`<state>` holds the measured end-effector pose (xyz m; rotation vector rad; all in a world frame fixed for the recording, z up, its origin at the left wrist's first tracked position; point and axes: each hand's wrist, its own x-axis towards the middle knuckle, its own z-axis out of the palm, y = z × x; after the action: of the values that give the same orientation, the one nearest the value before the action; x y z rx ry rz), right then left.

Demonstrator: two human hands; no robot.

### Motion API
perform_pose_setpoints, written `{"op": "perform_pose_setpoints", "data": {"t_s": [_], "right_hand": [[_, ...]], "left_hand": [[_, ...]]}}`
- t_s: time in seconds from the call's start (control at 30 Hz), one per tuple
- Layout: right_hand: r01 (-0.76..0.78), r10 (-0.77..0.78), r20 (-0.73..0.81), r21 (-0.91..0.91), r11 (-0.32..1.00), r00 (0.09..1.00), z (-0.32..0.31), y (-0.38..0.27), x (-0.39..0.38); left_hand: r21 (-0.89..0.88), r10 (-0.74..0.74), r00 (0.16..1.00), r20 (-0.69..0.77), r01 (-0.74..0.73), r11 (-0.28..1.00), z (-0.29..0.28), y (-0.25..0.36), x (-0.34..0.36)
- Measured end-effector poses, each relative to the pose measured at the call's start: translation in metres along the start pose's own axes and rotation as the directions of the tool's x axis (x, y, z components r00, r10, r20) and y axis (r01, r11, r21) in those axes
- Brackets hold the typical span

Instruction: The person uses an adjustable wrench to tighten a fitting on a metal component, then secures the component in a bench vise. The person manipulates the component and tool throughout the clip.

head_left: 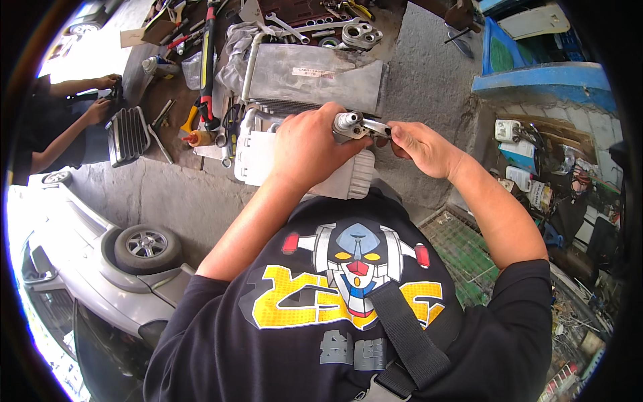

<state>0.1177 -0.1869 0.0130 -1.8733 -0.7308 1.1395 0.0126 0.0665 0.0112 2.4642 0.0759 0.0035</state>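
Observation:
My left hand (305, 144) is closed around a silver metal fitting (348, 122) with a tubular port, held over a pale, flat aluminium part (254, 157) near my body. My right hand (422, 151) grips a silver wrench-like tool (375, 127) whose far end meets the fitting; the exact contact is hidden. Behind them lies a second grey aluminium panel (315, 70) with finned core and a pipe along its left side.
The workbench (164, 97) carries wrenches (288, 29), a red-and-black long tool (206, 74) and a metal piped part (127, 134). Another person's hands (100, 104) work at the left. A silver car (107, 281) stands below left; blue metal (536, 90) and clutter line the right.

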Motion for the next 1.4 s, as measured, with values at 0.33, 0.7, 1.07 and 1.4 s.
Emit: {"op": "perform_pose_setpoints", "data": {"t_s": [0.33, 0.7, 1.07, 1.4], "right_hand": [[-0.013, 0.014, 0.024, -0.030, 0.999, 1.000, 0.001, -0.017, -0.003], [-0.098, 0.106, 0.089, -0.092, 0.991, 0.990, -0.006, -0.031, -0.002], [-0.177, 0.197, 0.128, -0.149, 0.973, 0.972, -0.009, -0.045, -0.003], [-0.052, 0.053, 0.015, -0.087, 0.995, 0.998, -0.006, -0.009, -0.009]], "left_hand": [[0.048, -0.038, 0.999, -0.007, 0.038, 0.998, -0.001, 0.003, 0.004], [0.045, -0.039, 0.999, 0.011, 0.038, 0.998, -0.007, 0.002, 0.006], [0.020, -0.023, 1.000, 0.008, 0.023, 1.000, -0.009, -0.001, 0.007], [0.039, -0.005, 1.000, -0.030, 0.006, 0.999, 0.004, 0.012, 0.008]]}}
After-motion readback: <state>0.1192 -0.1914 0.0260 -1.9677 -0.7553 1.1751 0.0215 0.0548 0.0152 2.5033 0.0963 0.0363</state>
